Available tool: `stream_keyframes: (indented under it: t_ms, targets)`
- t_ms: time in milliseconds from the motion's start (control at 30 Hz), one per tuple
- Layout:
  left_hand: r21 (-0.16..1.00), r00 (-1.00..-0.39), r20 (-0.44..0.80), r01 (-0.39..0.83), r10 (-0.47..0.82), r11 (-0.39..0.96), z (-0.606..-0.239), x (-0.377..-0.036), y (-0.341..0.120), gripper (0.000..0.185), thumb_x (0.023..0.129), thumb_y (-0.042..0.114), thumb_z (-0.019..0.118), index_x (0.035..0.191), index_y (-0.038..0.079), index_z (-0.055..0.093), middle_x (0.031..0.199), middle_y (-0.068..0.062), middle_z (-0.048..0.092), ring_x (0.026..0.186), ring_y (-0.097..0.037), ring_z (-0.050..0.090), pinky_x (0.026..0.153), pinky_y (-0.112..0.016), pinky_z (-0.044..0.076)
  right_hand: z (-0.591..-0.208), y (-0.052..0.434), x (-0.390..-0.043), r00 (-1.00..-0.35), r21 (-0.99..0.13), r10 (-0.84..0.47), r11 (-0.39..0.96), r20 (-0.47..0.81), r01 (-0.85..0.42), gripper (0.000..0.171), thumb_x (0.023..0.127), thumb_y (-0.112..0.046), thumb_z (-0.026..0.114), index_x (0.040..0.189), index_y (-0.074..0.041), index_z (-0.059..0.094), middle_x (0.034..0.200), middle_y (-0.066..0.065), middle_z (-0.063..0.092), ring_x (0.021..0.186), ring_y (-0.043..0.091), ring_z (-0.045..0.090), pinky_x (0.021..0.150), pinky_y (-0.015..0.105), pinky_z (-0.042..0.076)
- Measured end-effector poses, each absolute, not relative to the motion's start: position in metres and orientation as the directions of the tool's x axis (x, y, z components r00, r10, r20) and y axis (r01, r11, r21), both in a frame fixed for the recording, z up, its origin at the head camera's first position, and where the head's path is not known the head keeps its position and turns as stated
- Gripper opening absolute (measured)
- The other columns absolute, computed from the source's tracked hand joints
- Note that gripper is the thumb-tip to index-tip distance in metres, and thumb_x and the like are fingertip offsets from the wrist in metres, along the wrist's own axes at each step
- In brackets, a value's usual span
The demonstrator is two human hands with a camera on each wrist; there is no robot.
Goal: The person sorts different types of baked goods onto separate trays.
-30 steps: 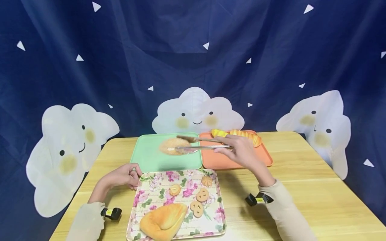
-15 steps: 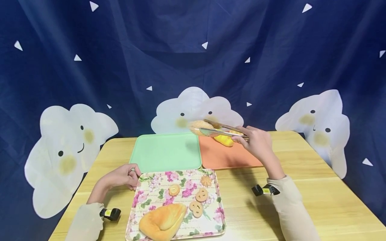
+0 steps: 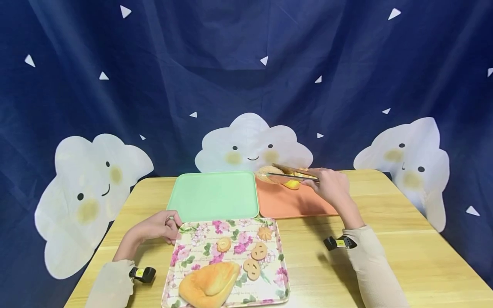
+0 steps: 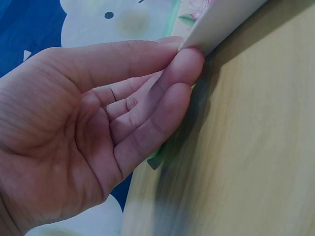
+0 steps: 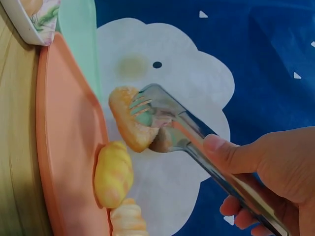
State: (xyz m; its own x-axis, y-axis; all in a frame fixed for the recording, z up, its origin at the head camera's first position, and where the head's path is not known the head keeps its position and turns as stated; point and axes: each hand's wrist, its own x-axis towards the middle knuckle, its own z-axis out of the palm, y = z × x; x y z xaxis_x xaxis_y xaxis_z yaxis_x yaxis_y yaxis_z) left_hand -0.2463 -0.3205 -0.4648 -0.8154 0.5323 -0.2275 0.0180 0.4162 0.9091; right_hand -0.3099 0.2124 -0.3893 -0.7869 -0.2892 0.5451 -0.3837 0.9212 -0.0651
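Observation:
My right hand [image 3: 327, 185] [image 5: 268, 174] grips metal tongs [image 3: 294, 174] [image 5: 182, 129] that clamp a round tan bun [image 3: 271, 174] [image 5: 129, 118]. The bun hangs just above the far left part of the orange tray [image 3: 292, 205] [image 5: 64, 142], next to a yellow twisted bread [image 3: 293, 183] [image 5: 113, 173] lying on that tray. My left hand [image 3: 159, 225] [image 4: 118, 118] holds the far left corner of the floral tray [image 3: 192, 248] [image 4: 216, 22] between thumb and fingers. The floral tray carries a large golden bread [image 3: 209, 284] and several small cookies [image 3: 254, 256].
A bare green tray [image 3: 212, 196] sits behind the floral tray, beside the orange one, on a wooden table [image 3: 385, 239]. A dark blue curtain with white cloud faces [image 3: 252, 143] hangs close behind the table's far edge.
The right hand carried the bun in the tongs from over the green tray rightwards to the orange tray, then lowered it slightly there. The left hand stayed on the floral tray.

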Motion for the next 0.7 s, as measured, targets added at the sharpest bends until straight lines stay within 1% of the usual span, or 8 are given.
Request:
stream_keyframes:
  t_ms: [100, 200, 267, 367, 467, 533, 700]
  targets:
    - [0.909, -0.814, -0.229, 0.017, 0.534, 0.416, -0.4645, -0.2462, -0.3202, 0.031, 0.087, -0.002, 0.071, 0.105, -0.011, 0.047, 0.075, -0.007, 0.063, 0.068, -0.017, 0.067, 0.066, -0.032, 0.061, -0.3893, 0.2145, -0.3101, -0.815, -0.073, -0.288, 0.925, 0.503, -0.372, 0.039, 0.079, -0.044, 0.083, 0.109, -0.018, 0.078, 0.089, 0.010, 0.077, 0.055, 0.026, 0.058, 0.041, 0.033, 0.030]
    - [0.907, -0.814, -0.234, 0.015, 0.532, 0.421, -0.4649, -0.2461, -0.3200, 0.031, 0.087, -0.002, 0.070, 0.105, -0.011, 0.047, 0.075, -0.007, 0.064, 0.068, -0.017, 0.067, 0.066, -0.032, 0.061, -0.3891, 0.2152, -0.3098, -0.841, -0.074, -0.284, 0.932, 0.460, -0.355, 0.040, 0.081, -0.044, 0.082, 0.111, -0.019, 0.078, 0.090, 0.011, 0.077, 0.055, 0.025, 0.057, 0.042, 0.033, 0.030]
    - [0.908, -0.814, -0.230, 0.018, 0.534, 0.419, -0.4646, -0.2466, -0.3196, 0.031, 0.087, -0.002, 0.070, 0.105, -0.011, 0.047, 0.075, -0.007, 0.063, 0.069, -0.016, 0.066, 0.066, -0.032, 0.061, -0.3887, 0.2152, -0.3102, -0.853, -0.074, -0.283, 0.934, 0.439, -0.348, 0.037, 0.082, -0.042, 0.082, 0.111, -0.018, 0.078, 0.091, 0.011, 0.077, 0.055, 0.024, 0.055, 0.043, 0.033, 0.030]
    - [0.908, -0.816, -0.232, 0.014, 0.529, 0.419, -0.4652, -0.2470, -0.3194, 0.031, 0.087, -0.002, 0.071, 0.105, -0.011, 0.047, 0.075, -0.007, 0.063, 0.068, -0.017, 0.066, 0.066, -0.032, 0.061, -0.3903, 0.2143, -0.3109, -0.850, -0.066, -0.294, 0.932, 0.437, -0.356, 0.034, 0.082, -0.039, 0.083, 0.107, -0.017, 0.078, 0.094, 0.011, 0.077, 0.056, 0.024, 0.056, 0.044, 0.033, 0.031]
    - [0.908, -0.819, -0.231, 0.013, 0.526, 0.418, -0.4660, -0.2467, -0.3196, 0.032, 0.087, -0.002, 0.071, 0.105, -0.012, 0.048, 0.075, -0.007, 0.063, 0.069, -0.017, 0.067, 0.066, -0.032, 0.061, -0.3935, 0.2133, -0.3128, -0.841, -0.050, -0.304, 0.930, 0.447, -0.363, 0.033, 0.081, -0.038, 0.084, 0.105, -0.016, 0.078, 0.094, 0.011, 0.076, 0.055, 0.024, 0.056, 0.043, 0.033, 0.031]
    - [0.907, -0.819, -0.231, 0.013, 0.525, 0.420, -0.4664, -0.2461, -0.3199, 0.032, 0.086, -0.002, 0.072, 0.105, -0.012, 0.048, 0.075, -0.007, 0.063, 0.070, -0.018, 0.068, 0.067, -0.033, 0.062, -0.3955, 0.2126, -0.3136, -0.842, -0.040, -0.301, 0.934, 0.448, -0.355, 0.034, 0.081, -0.039, 0.085, 0.107, -0.018, 0.079, 0.094, 0.012, 0.076, 0.052, 0.024, 0.054, 0.041, 0.032, 0.030]
    - [0.907, -0.818, -0.229, 0.018, 0.528, 0.421, -0.4661, -0.2455, -0.3197, 0.033, 0.087, -0.001, 0.072, 0.106, -0.012, 0.047, 0.075, -0.007, 0.063, 0.070, -0.018, 0.068, 0.067, -0.033, 0.062, -0.3981, 0.2122, -0.3141, -0.851, -0.053, -0.293, 0.935, 0.436, -0.350, 0.036, 0.081, -0.039, 0.085, 0.109, -0.017, 0.079, 0.090, 0.013, 0.076, 0.051, 0.023, 0.051, 0.041, 0.032, 0.028]
